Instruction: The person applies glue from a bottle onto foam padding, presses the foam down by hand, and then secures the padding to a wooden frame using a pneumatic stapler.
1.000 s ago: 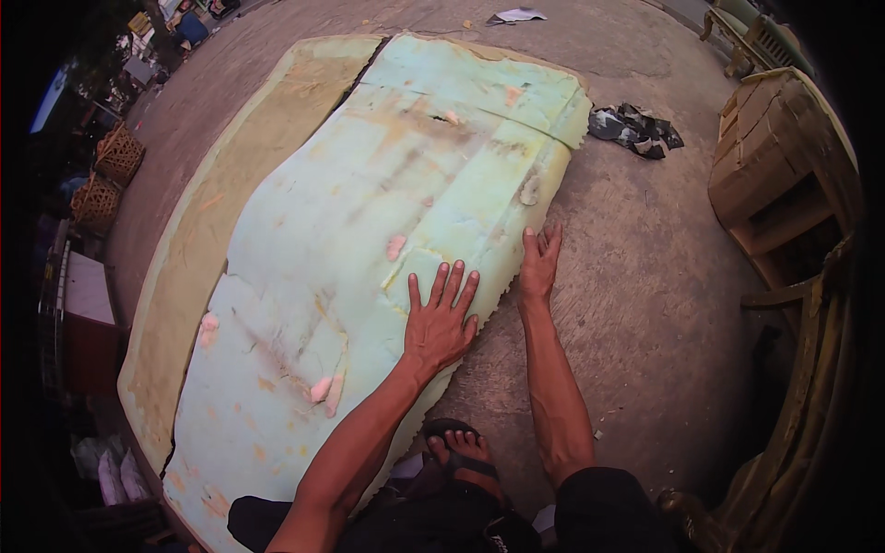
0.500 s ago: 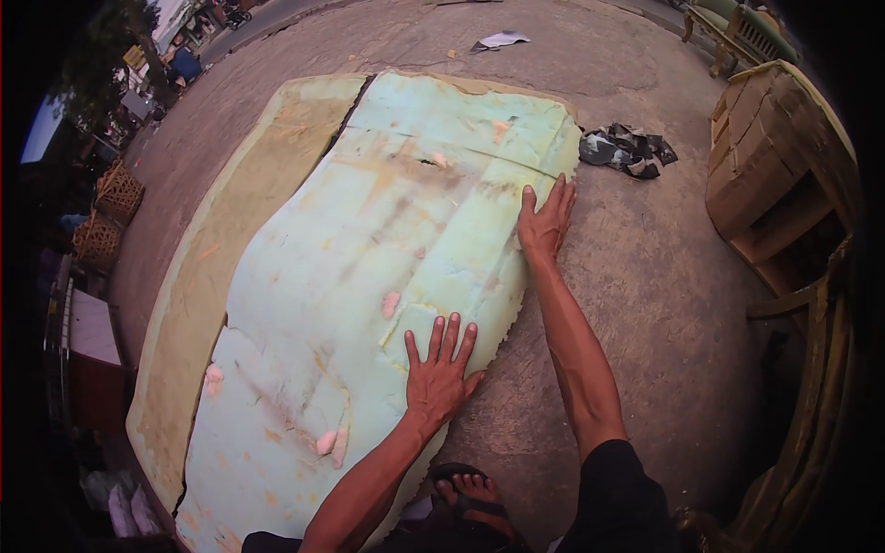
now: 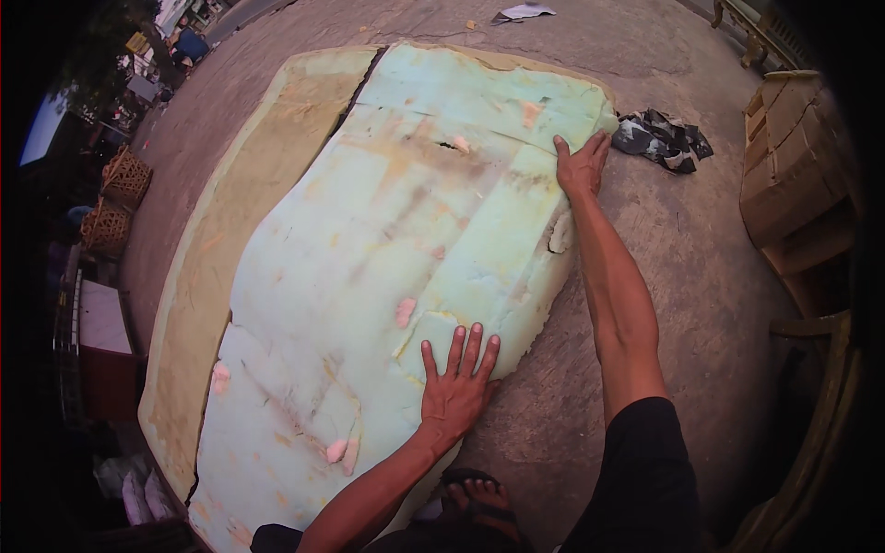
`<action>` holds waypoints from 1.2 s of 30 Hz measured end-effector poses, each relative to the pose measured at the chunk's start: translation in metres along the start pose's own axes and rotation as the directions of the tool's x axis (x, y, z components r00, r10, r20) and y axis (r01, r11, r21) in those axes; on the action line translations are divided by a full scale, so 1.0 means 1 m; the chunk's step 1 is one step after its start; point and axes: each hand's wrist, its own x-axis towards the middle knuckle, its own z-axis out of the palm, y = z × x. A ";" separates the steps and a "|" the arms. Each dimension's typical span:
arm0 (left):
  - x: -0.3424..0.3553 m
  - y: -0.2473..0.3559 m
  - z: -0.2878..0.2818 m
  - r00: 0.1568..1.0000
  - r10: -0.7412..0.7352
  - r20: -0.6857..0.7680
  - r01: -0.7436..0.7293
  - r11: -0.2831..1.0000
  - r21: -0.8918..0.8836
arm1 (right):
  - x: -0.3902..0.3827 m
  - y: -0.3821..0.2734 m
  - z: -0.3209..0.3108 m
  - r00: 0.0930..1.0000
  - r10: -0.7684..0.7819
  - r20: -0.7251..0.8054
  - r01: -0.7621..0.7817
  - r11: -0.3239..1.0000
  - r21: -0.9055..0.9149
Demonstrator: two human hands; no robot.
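A large, pale mint foam slab (image 3: 332, 258), stained and torn, with pink lumps, lies on the concrete ground beside or over a tan foam strip (image 3: 212, 249) along its left. My left hand (image 3: 458, 387) rests palm down on the slab's near right part, fingers spread. My right hand (image 3: 581, 164) reaches along the right edge close to the far corner, thumb apart and fingers extended over the edge. My sandalled foot (image 3: 484, 507) stands by the slab's near right side.
A crumpled black-and-white scrap (image 3: 659, 138) lies beyond the far right corner. Brown boxy furniture (image 3: 788, 157) and a wooden frame (image 3: 820, 396) stand at right. At left are woven baskets (image 3: 124, 180), a white-topped cabinet (image 3: 101, 313) and pale bags (image 3: 143, 498). A road runs behind.
My right hand has travelled forward along the slab's edge toward the far corner. My left hand has stayed on the slab, appearing slightly lower and farther right as the view shifted.
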 end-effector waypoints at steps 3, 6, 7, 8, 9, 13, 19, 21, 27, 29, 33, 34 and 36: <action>0.000 -0.009 0.003 1.000 -0.014 -0.020 0.015 0.996 0.083 | -0.023 -0.036 -0.016 0.993 0.011 0.117 0.018 0.971 -0.239; -0.002 -0.017 0.000 0.998 -0.036 -0.043 0.040 0.995 0.093 | -0.126 -0.103 -0.051 0.902 -0.371 0.221 0.401 0.910 -0.107; -0.002 -0.012 -0.004 0.994 -0.093 -0.055 0.097 0.992 0.077 | -0.164 -0.121 -0.072 0.830 -0.452 0.327 0.464 0.885 0.044; -0.004 -0.013 -0.010 0.998 -0.059 -0.037 0.059 0.998 -0.015 | -0.200 -0.134 -0.081 0.738 -0.543 0.400 0.561 0.824 0.084; -0.002 -0.018 -0.015 0.999 -0.011 -0.040 0.007 0.995 -0.101 | -0.226 -0.144 -0.081 0.609 -0.599 0.520 0.672 0.738 0.063; -0.009 -0.023 0.010 0.991 -0.071 -0.113 0.060 0.993 -0.102 | -0.323 -0.202 -0.041 0.238 -0.735 0.634 0.807 0.513 0.291; -0.011 -0.013 0.010 0.968 -0.092 -0.234 0.011 0.945 -0.328 | -0.372 -0.221 0.023 0.061 -0.576 0.815 0.882 0.414 0.226; -0.022 -0.021 0.007 0.978 -0.096 -0.184 0.021 0.928 -0.373 | -0.382 -0.225 0.023 0.039 -0.555 0.831 0.871 0.427 0.244; -0.059 -0.038 -0.029 1.000 -0.011 -0.011 0.004 0.877 -0.480 | -0.370 -0.237 0.026 -0.006 -0.478 0.878 0.883 0.410 0.229; -0.107 -0.057 -0.050 0.998 -0.043 0.054 0.061 0.912 -0.405 | -0.347 -0.261 0.022 -0.122 -0.333 0.935 0.857 0.440 0.268; -0.134 -0.075 -0.023 0.992 -0.117 0.047 0.126 0.925 -0.359 | -0.302 -0.299 0.042 0.190 -0.512 0.838 0.693 0.674 0.255; -0.128 -0.074 -0.023 0.991 -0.122 0.050 0.132 0.915 -0.380 | -0.291 -0.288 0.052 0.331 -0.550 0.767 0.790 0.606 0.093; -0.130 -0.076 -0.018 0.992 -0.120 0.042 0.127 0.906 -0.403 | -0.293 -0.270 0.065 0.435 -0.587 0.683 0.842 0.534 -0.077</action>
